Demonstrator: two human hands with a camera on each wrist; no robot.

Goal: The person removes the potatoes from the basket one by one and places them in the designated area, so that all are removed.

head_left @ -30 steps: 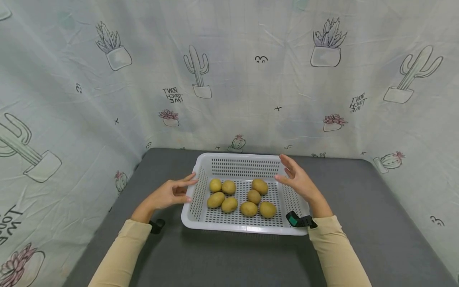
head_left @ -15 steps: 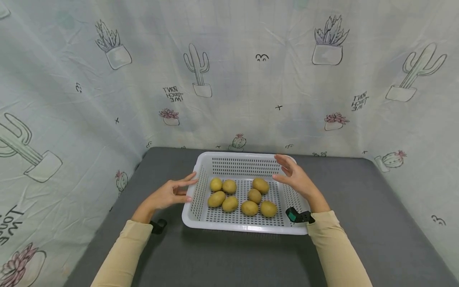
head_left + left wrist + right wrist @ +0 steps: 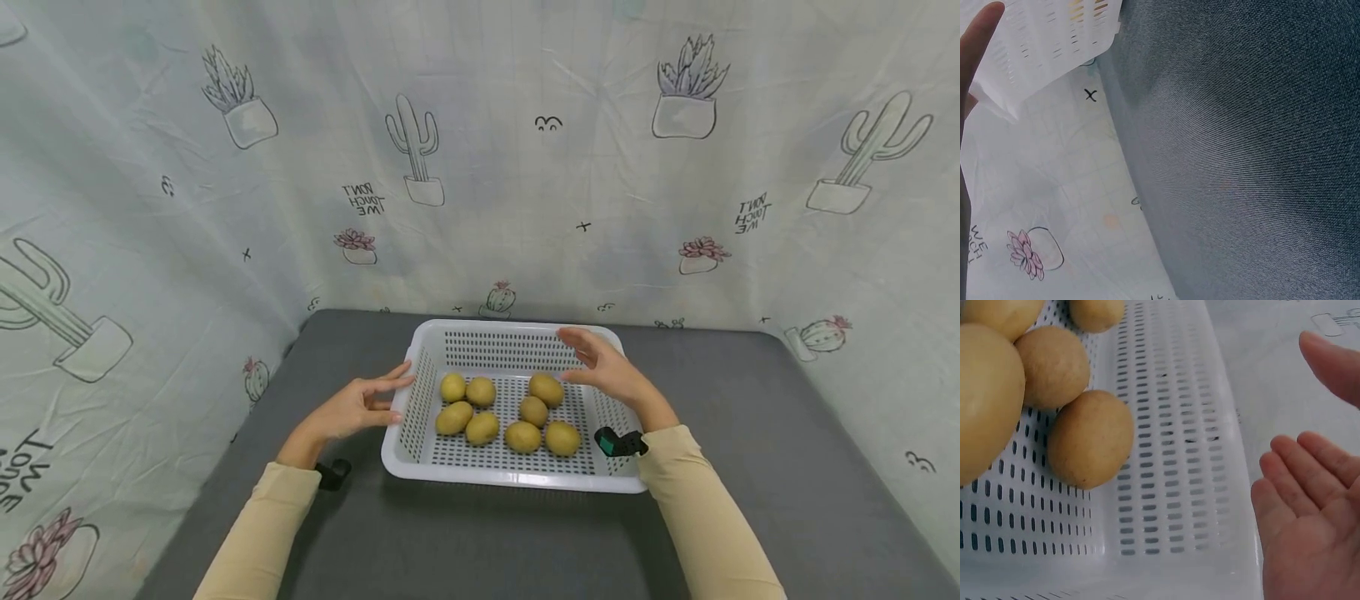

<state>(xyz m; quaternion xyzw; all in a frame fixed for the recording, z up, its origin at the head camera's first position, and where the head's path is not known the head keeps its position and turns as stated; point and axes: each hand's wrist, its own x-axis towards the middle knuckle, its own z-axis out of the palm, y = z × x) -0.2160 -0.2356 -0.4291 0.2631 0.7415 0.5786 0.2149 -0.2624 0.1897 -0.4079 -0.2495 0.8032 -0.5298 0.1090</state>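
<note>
A white perforated plastic basket (image 3: 517,478) holds several potatoes in two loose groups. One group, with a potato (image 3: 482,427), lies left of centre; the other, with a potato (image 3: 562,438), lies right of centre. My left hand (image 3: 352,408) touches the basket's left side, its fingers and thumb spread along the rim. In the left wrist view, a straight finger (image 3: 979,37) shows against the basket wall (image 3: 1041,56). Over the basket's right part hovers my right hand (image 3: 611,372), thumb and fingers apart with nothing between them. The far right potato (image 3: 1090,439) is nearest to it.
The basket stands on a grey cloth-covered table (image 3: 480,542). Behind and around the table hangs a pale curtain (image 3: 495,167) printed with cacti and succulents. A black strap (image 3: 618,443) sits on the right wrist, another strap (image 3: 332,474) on the left.
My right hand has moved left and inward over the basket, toward the far right potato. The left hand, basket and potatoes have stayed put.
</note>
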